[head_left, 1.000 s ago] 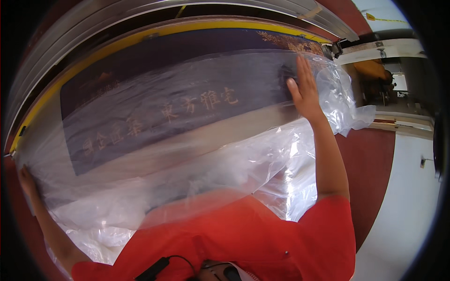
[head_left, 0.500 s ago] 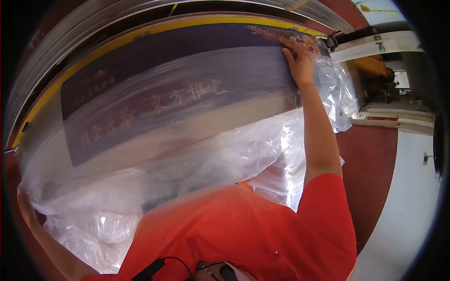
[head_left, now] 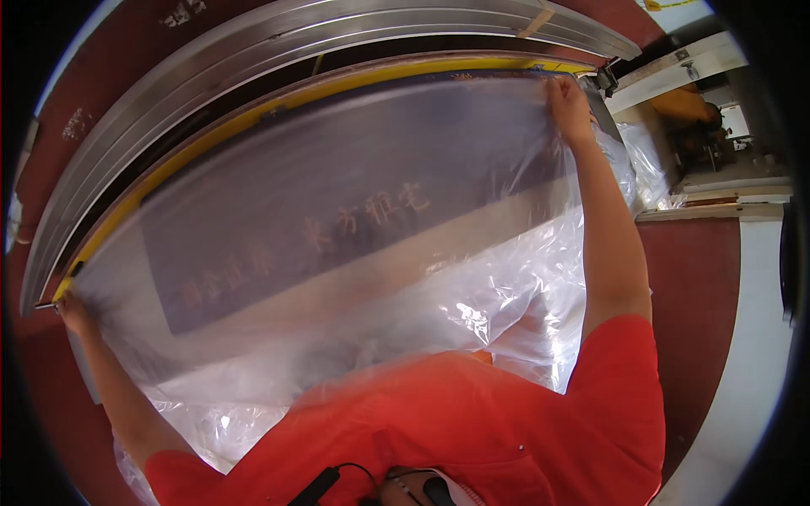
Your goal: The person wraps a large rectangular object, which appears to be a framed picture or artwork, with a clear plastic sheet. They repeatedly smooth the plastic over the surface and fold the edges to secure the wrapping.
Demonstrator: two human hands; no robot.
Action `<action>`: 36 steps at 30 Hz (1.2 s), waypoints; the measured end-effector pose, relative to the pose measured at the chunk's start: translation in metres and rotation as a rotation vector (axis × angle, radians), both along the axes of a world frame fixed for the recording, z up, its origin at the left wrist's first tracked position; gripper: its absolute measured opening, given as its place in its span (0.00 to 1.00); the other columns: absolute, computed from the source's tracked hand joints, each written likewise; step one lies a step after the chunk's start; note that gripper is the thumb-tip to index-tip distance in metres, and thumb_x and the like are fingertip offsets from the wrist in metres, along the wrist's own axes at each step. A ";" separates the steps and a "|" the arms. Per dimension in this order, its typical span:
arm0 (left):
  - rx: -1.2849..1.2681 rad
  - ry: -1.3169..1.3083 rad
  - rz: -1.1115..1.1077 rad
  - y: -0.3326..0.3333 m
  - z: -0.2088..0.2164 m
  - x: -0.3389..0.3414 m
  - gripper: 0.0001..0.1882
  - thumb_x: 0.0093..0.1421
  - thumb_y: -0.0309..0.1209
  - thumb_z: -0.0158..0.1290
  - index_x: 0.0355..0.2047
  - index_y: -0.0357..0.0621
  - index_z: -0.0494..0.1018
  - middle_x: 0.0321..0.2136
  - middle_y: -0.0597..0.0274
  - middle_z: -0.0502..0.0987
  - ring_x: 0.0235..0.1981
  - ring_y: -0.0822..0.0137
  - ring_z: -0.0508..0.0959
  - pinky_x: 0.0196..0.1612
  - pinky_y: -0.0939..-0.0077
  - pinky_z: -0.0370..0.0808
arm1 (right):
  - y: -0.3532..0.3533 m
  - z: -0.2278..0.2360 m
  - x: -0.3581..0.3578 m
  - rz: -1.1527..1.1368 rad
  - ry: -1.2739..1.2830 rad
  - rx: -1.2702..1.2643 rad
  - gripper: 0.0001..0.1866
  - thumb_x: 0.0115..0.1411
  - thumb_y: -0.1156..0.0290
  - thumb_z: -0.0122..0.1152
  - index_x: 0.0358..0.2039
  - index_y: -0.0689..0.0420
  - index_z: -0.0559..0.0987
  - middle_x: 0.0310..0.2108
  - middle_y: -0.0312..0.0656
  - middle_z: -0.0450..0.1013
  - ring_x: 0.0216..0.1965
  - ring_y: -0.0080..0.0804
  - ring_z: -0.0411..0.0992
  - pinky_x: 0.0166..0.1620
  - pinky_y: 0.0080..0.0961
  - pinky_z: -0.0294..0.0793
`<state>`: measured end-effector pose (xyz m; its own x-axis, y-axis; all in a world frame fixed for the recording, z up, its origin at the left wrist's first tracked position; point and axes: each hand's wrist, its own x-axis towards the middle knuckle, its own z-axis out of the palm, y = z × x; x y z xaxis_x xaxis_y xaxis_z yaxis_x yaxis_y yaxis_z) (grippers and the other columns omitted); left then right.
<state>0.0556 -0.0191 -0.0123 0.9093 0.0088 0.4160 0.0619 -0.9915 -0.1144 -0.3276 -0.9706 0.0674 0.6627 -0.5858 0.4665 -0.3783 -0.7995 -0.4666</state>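
Observation:
A large sheet of clear plastic film [head_left: 472,295] stretches across a dark printed panel [head_left: 295,169] with gold lettering, on a pale surface. Film covers nearly the whole panel, up close to its far edge. At the far right, my right hand [head_left: 571,110] has its fingers closed on the film near the panel's corner. My left hand [head_left: 76,314] pinches the film at the left end, beside a yellow strip [head_left: 152,181]. Some fingertips of both hands are hidden. Loose, crumpled film hangs near my body and beyond my right hand.
The yellow strip runs along the panel's far edge. Beyond it curve grey metal rails [head_left: 337,51] with a dark gap between. A dark red surface [head_left: 696,320] meets a white one at the right. An opening shows another room [head_left: 717,135] at the far right.
Both hands have moved farther away, pulling the film over the panel to near its far edge. My left hand has risen to the yellow strip, and the view has shifted.

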 end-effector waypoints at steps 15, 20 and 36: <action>0.287 0.181 0.043 0.011 -0.014 0.057 0.22 0.55 0.41 0.32 0.42 0.36 0.57 0.28 0.52 0.73 0.32 0.52 0.72 0.34 0.61 0.68 | -0.007 -0.017 0.069 -0.386 -0.097 0.115 0.24 0.46 0.48 0.46 0.26 0.60 0.73 0.28 0.49 0.70 0.34 0.42 0.68 0.40 0.30 0.63; 0.482 0.143 0.161 0.033 -0.018 0.061 0.15 0.55 0.34 0.34 0.33 0.36 0.66 0.27 0.51 0.73 0.29 0.55 0.73 0.32 0.66 0.69 | -0.002 -0.018 0.073 -0.385 -0.109 0.163 0.26 0.49 0.53 0.32 0.29 0.62 0.72 0.35 0.55 0.66 0.40 0.51 0.63 0.43 0.35 0.59; -1.396 0.404 -0.055 -0.027 0.073 -0.011 0.13 0.54 0.38 0.43 0.34 0.44 0.69 0.14 0.79 0.63 0.12 0.82 0.60 0.16 0.88 0.59 | 0.077 0.037 0.050 0.248 0.113 0.738 0.20 0.45 0.55 0.56 0.32 0.59 0.73 0.28 0.33 0.69 0.30 0.18 0.62 0.34 0.15 0.59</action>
